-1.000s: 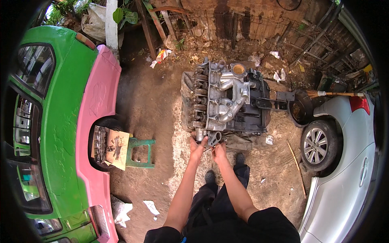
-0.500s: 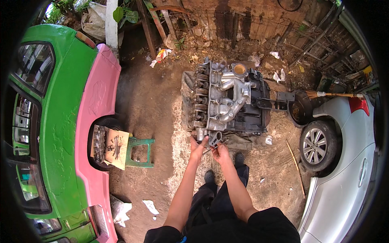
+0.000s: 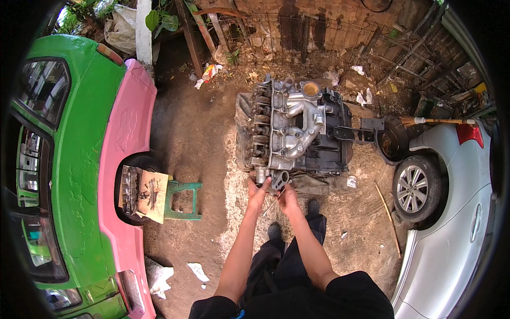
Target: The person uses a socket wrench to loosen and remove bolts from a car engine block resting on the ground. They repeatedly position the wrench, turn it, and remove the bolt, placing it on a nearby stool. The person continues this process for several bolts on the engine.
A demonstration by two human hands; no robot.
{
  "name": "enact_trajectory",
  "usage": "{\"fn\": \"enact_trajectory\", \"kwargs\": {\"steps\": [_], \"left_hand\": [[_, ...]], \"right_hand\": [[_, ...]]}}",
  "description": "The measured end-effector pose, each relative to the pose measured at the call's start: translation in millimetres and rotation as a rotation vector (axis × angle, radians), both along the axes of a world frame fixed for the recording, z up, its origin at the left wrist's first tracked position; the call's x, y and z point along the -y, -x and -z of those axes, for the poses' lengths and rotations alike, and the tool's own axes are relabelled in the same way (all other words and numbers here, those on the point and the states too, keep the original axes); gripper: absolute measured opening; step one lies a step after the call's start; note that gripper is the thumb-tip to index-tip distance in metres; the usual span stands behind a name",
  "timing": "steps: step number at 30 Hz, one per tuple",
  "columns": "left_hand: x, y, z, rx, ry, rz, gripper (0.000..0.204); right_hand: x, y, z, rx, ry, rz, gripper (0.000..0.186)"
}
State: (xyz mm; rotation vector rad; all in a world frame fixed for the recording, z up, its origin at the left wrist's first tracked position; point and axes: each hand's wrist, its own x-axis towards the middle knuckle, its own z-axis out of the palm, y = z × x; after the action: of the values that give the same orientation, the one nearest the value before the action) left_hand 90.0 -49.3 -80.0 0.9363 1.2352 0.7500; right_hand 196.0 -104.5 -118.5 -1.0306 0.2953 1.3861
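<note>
An engine (image 3: 297, 127) lies on the ground in front of me, with a row of rocker arms along its left side and a silvery intake manifold (image 3: 308, 130) on top. At its near end sits a grey metal housing with an oval flange (image 3: 279, 179). My left hand (image 3: 257, 192) is closed at the housing's left side, thumb up against it, its fingers partly hidden. From the right, my right hand (image 3: 288, 199) grips the flange's edge, fingertips out of sight beneath. A thin rod (image 3: 270, 207) shows between my hands; what holds it is unclear.
At left, a green and pink car (image 3: 114, 122) stands beside a green stool (image 3: 183, 201) bearing a cardboard tray of metal parts (image 3: 152, 196). To the right are a silver car (image 3: 451, 255), a dark round pan (image 3: 392, 141) and a thin stick (image 3: 388, 218).
The flanged housing has shifted slightly toward the engine and turned a little. My right hand has moved up closer against its edge; my left hand stays about where it was.
</note>
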Motion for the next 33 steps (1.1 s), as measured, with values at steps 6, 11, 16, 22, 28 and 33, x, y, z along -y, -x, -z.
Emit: {"fn": "enact_trajectory", "kwargs": {"steps": [6, 11, 16, 22, 28, 33], "left_hand": [[-4.7, 3.4, 17.1, -0.049, -0.013, 0.024, 0.059], [-4.2, 3.8, 20.5, -0.016, -0.01, 0.024, 0.06], [-3.9, 3.3, 20.1, -0.01, -0.007, 0.002, 0.06], [-4.3, 4.3, 20.1, -0.006, -0.005, 0.025, 0.059], [-2.6, 3.6, 11.1, -0.03, 0.0, 0.018, 0.057], [-3.2, 3.4, 13.4, -0.036, 0.022, 0.007, 0.057]], "right_hand": [[15.8, 19.6, 27.3, -0.118, -0.173, 0.076, 0.031], [6.1, 35.7, 55.8, 0.007, -0.32, 0.215, 0.029], [-1.8, 43.9, 64.1, 0.04, -0.317, 0.275, 0.032], [-9.8, 53.7, 56.8, 0.078, -0.382, 0.462, 0.015], [-4.5, 48.3, 52.1, 0.109, -0.307, 0.332, 0.023], [-15.8, 56.6, 51.5, 0.282, -0.204, 0.319, 0.023]]}}
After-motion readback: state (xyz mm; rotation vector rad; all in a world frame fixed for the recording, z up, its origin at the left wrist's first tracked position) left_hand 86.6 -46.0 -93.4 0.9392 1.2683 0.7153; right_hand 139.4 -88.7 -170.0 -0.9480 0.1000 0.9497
